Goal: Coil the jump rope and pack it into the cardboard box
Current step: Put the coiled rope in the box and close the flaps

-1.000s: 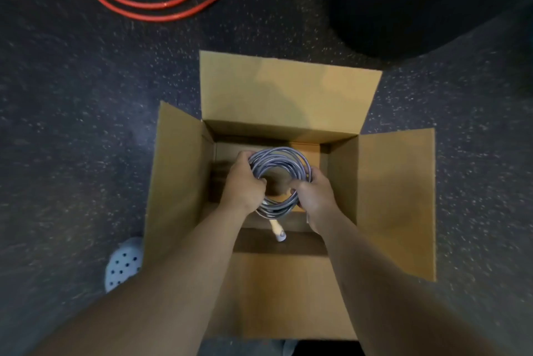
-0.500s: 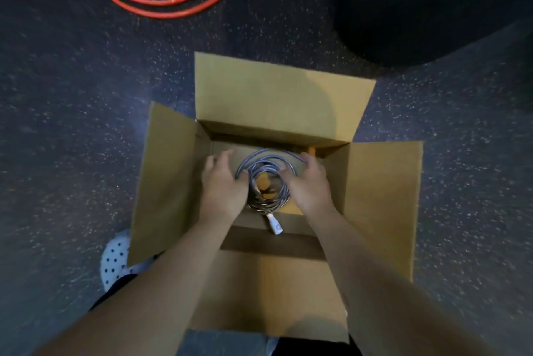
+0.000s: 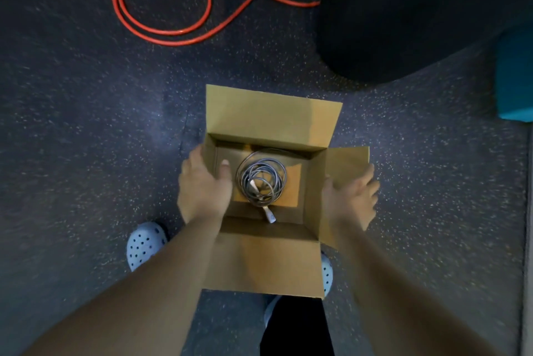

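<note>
The grey jump rope [image 3: 261, 179] lies coiled on the bottom of the open cardboard box [image 3: 271, 116], apart from both hands. One whitish handle [image 3: 269, 215] pokes out toward the near wall. My left hand [image 3: 202, 188] holds the box's left flap, thumb inside and fingers outside. My right hand [image 3: 352, 200] is outside the raised right flap [image 3: 343, 171], fingers spread and palm against it.
A red jump rope [image 3: 161, 23] with tan handles lies loose on the speckled floor at the far left. A large dark object [image 3: 403, 9] fills the far right, with a teal block [image 3: 514, 75] at the right edge. My light blue shoes [image 3: 144, 243] stand beside the box.
Both hands have let go of the grey coil, which now rests in the box. They moved outward to the side flaps, and both side flaps have come up.
</note>
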Demonstrator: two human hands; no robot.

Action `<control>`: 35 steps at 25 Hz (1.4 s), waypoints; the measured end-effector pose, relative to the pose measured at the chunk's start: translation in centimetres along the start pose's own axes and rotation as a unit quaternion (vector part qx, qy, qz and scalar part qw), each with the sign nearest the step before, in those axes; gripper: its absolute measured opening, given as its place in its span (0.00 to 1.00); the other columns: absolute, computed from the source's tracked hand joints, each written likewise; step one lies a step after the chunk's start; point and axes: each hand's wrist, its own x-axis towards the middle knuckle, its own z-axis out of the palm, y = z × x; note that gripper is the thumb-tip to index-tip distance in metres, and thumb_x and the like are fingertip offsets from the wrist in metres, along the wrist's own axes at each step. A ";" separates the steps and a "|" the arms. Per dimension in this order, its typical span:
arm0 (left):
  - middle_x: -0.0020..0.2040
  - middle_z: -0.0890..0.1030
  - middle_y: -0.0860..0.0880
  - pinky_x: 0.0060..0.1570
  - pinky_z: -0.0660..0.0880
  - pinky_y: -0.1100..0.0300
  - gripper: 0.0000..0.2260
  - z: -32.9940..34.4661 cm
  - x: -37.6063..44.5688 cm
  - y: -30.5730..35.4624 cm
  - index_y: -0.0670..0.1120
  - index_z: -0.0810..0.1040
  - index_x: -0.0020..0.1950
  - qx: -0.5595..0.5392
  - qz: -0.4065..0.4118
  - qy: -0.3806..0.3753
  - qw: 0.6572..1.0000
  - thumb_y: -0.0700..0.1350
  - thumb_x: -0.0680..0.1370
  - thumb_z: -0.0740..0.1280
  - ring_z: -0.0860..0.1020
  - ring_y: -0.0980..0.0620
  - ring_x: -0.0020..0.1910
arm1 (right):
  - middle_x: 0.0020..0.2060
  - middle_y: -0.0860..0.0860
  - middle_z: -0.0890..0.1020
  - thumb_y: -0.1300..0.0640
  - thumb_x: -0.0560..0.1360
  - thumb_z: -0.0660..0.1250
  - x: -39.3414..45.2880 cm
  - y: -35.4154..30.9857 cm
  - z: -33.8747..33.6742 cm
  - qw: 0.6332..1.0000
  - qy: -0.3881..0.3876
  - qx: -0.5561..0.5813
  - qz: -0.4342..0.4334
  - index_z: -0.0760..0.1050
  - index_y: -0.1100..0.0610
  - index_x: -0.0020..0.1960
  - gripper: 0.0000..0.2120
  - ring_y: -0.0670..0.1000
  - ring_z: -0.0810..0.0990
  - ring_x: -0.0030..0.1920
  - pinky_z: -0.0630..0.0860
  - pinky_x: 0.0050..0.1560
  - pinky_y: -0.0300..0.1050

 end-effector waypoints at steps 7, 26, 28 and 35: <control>0.70 0.67 0.46 0.60 0.74 0.45 0.18 6.7 0.6 -1.1 0.55 0.67 0.70 0.142 0.136 -0.085 0.977 0.55 0.81 0.59 0.67 0.43 0.67 | 0.73 0.58 0.66 0.42 0.81 0.61 -3.7 -4.0 9.3 0.977 -0.072 -0.036 -0.199 0.57 0.52 0.80 0.31 0.61 0.70 0.67 0.77 0.57 0.56; 0.80 0.56 0.38 0.71 0.45 0.27 0.35 1.0 -5.6 -5.8 0.45 0.52 0.81 0.412 0.541 -0.352 0.643 0.48 0.80 0.67 0.55 0.33 0.78 | 0.74 0.61 0.71 0.42 0.82 0.58 5.2 -15.1 2.7 0.861 -0.025 -0.281 -0.424 0.60 0.53 0.80 0.30 0.65 0.68 0.75 0.57 0.79 0.66; 0.79 0.56 0.39 0.69 0.54 0.28 0.38 0.1 -4.7 -6.1 0.49 0.49 0.80 0.384 0.554 -0.401 0.620 0.59 0.78 0.65 0.55 0.34 0.76 | 0.68 0.60 0.74 0.44 0.83 0.58 4.5 -14.5 2.3 0.861 -0.015 -0.264 -0.435 0.66 0.54 0.75 0.24 0.63 0.73 0.68 0.66 0.72 0.62; 0.62 0.80 0.38 0.51 0.79 0.36 0.23 1.8 -7.4 -11.3 0.42 0.68 0.73 0.501 0.576 -0.370 0.529 0.47 0.78 0.60 0.80 0.37 0.55 | 0.58 0.56 0.81 0.46 0.84 0.53 1.5 -11.9 2.2 0.856 -0.006 -0.253 -0.450 0.70 0.54 0.67 0.18 0.60 0.79 0.58 0.70 0.60 0.59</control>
